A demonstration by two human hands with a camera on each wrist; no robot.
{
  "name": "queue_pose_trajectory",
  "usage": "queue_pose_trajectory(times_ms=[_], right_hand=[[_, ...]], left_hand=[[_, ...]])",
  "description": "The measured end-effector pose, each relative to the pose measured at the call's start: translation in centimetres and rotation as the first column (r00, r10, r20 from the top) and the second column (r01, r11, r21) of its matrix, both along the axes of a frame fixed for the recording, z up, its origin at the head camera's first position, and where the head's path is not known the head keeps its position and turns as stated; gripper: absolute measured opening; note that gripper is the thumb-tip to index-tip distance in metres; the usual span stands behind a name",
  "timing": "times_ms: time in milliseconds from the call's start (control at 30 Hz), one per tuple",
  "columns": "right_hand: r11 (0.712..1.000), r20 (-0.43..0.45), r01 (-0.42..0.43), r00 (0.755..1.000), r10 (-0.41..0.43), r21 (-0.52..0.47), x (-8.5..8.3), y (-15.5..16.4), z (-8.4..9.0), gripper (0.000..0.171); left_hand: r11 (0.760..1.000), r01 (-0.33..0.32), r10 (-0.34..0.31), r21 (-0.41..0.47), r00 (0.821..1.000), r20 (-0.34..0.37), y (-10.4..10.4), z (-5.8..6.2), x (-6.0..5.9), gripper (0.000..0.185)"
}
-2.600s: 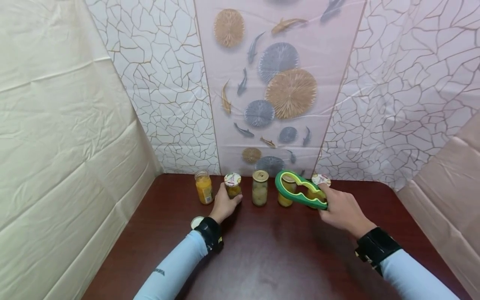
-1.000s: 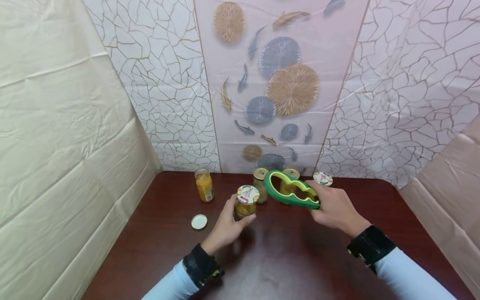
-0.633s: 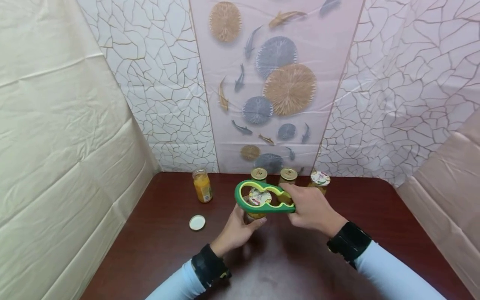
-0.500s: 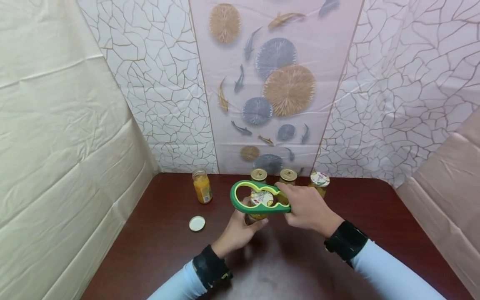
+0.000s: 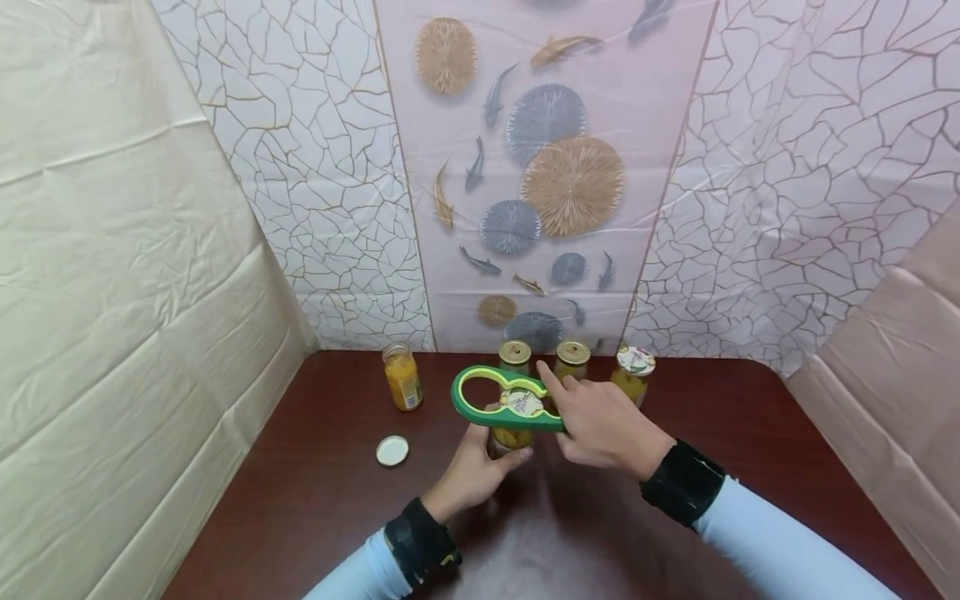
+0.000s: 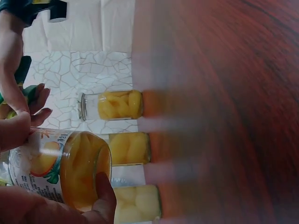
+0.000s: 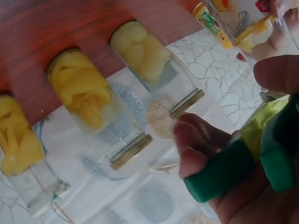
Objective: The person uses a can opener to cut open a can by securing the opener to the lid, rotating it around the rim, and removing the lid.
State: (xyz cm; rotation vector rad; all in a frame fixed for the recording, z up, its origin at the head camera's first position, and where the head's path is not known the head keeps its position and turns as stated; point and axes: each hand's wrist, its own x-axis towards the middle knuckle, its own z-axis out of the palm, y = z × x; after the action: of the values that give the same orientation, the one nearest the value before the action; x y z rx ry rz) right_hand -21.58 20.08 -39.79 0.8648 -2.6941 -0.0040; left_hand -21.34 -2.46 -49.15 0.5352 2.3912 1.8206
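Observation:
My left hand (image 5: 477,468) grips a glass jar of yellow fruit (image 5: 513,436) that stands on the dark red table (image 5: 315,500). Its printed lid (image 5: 522,402) shows inside one ring of a green and yellow jar opener (image 5: 480,398). My right hand (image 5: 600,423) holds the opener's handle end, forefinger stretched out over it. In the left wrist view my thumb (image 6: 103,199) presses the jar (image 6: 60,170). The right wrist view shows my fingers (image 7: 198,140) curled round the green opener (image 7: 243,165).
A lidless jar of orange fruit (image 5: 401,379) stands at the back left, with a loose white lid (image 5: 392,451) in front of it. Three lidded jars (image 5: 514,357) (image 5: 572,360) (image 5: 632,372) line the back wall. Sheeted walls close in the table on three sides.
My left hand pulled the jar from the back row toward me. My right hand carried the opener left and lowered it over the jar's lid.

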Motion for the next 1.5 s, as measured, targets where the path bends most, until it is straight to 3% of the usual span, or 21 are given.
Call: queue_pose_trajectory(times_ms=[167,400,833,1100,1333,1500], right_hand=[[0.999,0.062,0.005,0.998,-0.007,0.036,0.1,-0.2,0.3,0.09],[1.0,0.137,-0.003,0.991,0.001,0.019,0.2,-0.5,0.4,0.101],[1.0,0.243,0.009,0.97,-0.012,0.015,-0.1,-0.6,-0.2,0.1],[1.0,0.361,0.006,0.933,0.0,-0.015,-0.3,-0.3,-0.1,0.101],[0.999,0.374,0.003,0.927,0.013,-0.042,-0.6,0.0,-0.5,0.102],[0.998,0.417,0.015,0.909,0.013,-0.063,-0.7,0.1,-0.8,0.102]], left_hand=[[1.0,-0.013,0.013,-0.009,1.0,0.012,-0.2,-0.1,0.0,0.073],[1.0,0.005,-0.006,-0.021,1.0,-0.029,-0.7,-0.8,-0.5,0.071],[0.998,0.01,-0.014,-0.055,0.997,-0.078,-1.1,-1.8,-0.9,0.07],[0.997,0.041,-0.048,-0.067,0.994,-0.101,-1.2,-2.4,-1.2,0.068],[0.997,0.026,-0.035,-0.075,0.991,-0.132,-1.1,-2.6,-1.5,0.068],[0.996,0.021,-0.034,-0.092,0.989,-0.144,-1.2,-2.9,-1.5,0.07]])
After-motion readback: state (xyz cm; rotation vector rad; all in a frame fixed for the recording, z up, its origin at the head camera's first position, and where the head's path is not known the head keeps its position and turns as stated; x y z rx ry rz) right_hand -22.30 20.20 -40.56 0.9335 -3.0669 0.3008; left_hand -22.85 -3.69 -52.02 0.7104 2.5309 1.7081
